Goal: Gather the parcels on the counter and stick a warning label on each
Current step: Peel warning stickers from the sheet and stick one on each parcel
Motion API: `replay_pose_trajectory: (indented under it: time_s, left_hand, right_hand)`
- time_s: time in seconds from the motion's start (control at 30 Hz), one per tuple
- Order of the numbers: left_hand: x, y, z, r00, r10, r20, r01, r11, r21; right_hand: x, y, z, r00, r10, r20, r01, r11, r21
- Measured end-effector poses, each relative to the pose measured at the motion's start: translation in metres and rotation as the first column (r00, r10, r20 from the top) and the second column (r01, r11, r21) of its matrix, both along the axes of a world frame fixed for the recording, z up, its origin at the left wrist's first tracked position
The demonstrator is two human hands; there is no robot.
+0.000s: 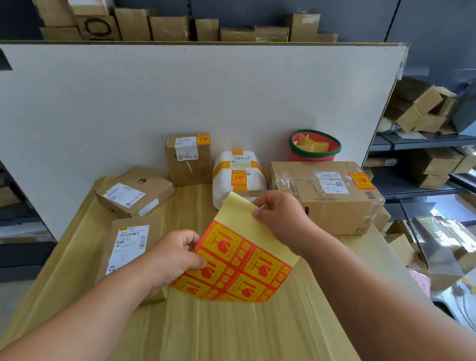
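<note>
I hold a sheet of red-and-yellow warning labels (236,265) above the wooden counter (246,339). My left hand (174,257) pinches its left edge. My right hand (281,217) pinches the bare yellow backing at the top. Three parcels carry a warning label: an upright brown box (188,163), a white wrapped parcel (238,177) and a large taped carton (328,195). Two flat brown parcels at the left show only white address labels: one (133,192) farther back, one (132,243) beside my left hand.
A red basin with a green rim (315,146) stands at the back right, holding yellow backing scraps. A white board (165,100) walls off the counter's far side. Shelves with many cardboard boxes (433,167) stand to the right, and more boxes line the top behind the board.
</note>
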State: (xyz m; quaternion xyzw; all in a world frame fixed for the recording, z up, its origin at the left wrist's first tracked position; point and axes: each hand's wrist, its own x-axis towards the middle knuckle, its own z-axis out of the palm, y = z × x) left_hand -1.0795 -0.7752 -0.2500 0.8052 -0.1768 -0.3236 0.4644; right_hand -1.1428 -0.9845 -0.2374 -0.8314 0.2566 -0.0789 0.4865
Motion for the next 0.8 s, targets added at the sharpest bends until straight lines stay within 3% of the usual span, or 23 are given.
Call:
replay_pose_trajectory:
  time_s: [0.1,0.23,0.3,0.37,0.47,0.8]
  left_hand:
    - [-0.001,0.001,0.002,1.0,-0.008,0.004,0.008,1.0,0.002]
    - [-0.002,-0.001,0.005,1.0,0.02,-0.005,-0.02,1.0,-0.019]
    - [-0.002,-0.003,0.006,0.998,0.07,0.007,-0.07,0.997,-0.044]
    - [-0.003,-0.004,0.007,0.993,0.116,0.01,-0.115,0.99,-0.083]
    - [-0.005,-0.005,0.008,0.992,0.126,0.024,-0.122,0.985,-0.119]
    - [-0.006,-0.012,0.002,0.966,0.197,0.168,-0.166,0.97,-0.179]
  right_hand:
    - [0.001,0.0,-0.001,0.998,-0.06,-0.001,0.06,0.998,0.011]
    - [-0.001,0.015,-0.009,0.992,-0.109,0.071,0.127,0.927,-0.353]
    - [-0.004,0.031,-0.01,0.982,0.028,0.189,0.06,0.894,-0.443]
    - [-0.006,0.047,-0.013,0.96,0.187,0.211,-0.063,0.872,-0.486]
    - [-0.006,0.061,-0.019,0.943,0.283,0.174,-0.174,0.868,-0.465]
    - [-0.006,0.069,-0.025,0.965,0.219,0.145,-0.172,0.943,-0.284]
